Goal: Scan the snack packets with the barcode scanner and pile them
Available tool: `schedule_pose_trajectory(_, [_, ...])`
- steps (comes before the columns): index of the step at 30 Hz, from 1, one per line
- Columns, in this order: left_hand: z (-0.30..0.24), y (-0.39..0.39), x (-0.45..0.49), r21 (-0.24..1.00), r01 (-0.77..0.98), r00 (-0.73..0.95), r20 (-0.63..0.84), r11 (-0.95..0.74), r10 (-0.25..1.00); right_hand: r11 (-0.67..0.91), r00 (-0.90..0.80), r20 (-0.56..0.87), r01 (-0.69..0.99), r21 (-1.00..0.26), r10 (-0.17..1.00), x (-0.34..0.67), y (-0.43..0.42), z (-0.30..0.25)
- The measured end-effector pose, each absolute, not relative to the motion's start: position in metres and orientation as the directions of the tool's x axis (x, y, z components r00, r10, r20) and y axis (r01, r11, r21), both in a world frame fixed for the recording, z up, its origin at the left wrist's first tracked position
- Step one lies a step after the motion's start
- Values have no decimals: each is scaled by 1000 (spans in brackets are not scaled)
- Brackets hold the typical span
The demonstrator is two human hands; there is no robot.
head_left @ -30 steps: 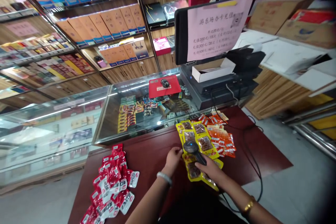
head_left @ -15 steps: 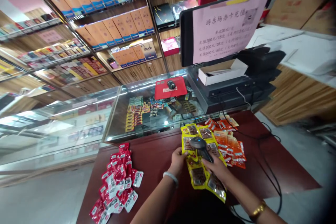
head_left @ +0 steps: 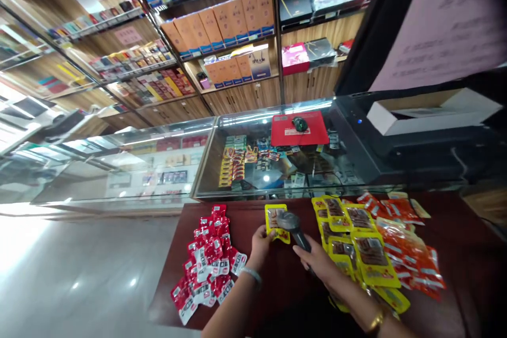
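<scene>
My left hand [head_left: 261,245] pinches the lower left edge of a yellow snack packet [head_left: 282,236], which lies flat or just above the dark red table. Wrapped round the handle of a black barcode scanner [head_left: 300,237] is my right hand [head_left: 317,260]. The scanner's head is over the packet's right part, and I cannot tell whether they touch. Right of that hand spreads a pile of yellow snack packets [head_left: 370,251], partly covered by my forearm. Orange packets [head_left: 412,253] lie beyond it. A heap of red and white packets [head_left: 212,248] sits left of my left hand.
Behind the table [head_left: 166,296] stands a glass display counter [head_left: 206,185] with a red mouse pad [head_left: 281,137] and a mouse [head_left: 300,124] on top. At right are a monitor with a paper sign [head_left: 447,37] and an open white box [head_left: 396,124]. Shelves of boxes line the back.
One yellow packet is now apart from the pile, moved left in my left hand. The scanner has moved left with it. My view has turned left.
</scene>
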State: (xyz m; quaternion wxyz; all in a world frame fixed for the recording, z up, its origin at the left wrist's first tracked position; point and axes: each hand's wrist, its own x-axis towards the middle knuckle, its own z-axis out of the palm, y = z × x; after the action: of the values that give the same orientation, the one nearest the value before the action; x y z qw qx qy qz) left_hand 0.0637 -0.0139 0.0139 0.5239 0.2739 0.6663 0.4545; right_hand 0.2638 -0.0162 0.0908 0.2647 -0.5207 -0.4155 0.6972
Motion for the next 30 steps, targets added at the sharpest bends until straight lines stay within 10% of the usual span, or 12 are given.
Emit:
schedule_pose_trajectory(13, [15, -7, -51, 764, 165, -557, -449, 623, 698, -557, -348, -562, 124, -821, 750, 249, -4, 81])
schedule_pose_trajectory(20, [55, 6, -10, 350, 662, -638, -200, 663, 743, -561, -232, -554, 43, -827, 799, 284, -5, 80])
schedule_pose_trajectory(25, [43, 36, 113, 687, 614, -193, -348, 390, 917, -560, -100, -557, -9, -828, 825, 323, -13, 79])
schedule_pose_trajectory(30, [24, 64, 220, 748, 427, 18, -569, 509, 822, -557, 11, -558, -57, -829, 830, 361, -26, 74])
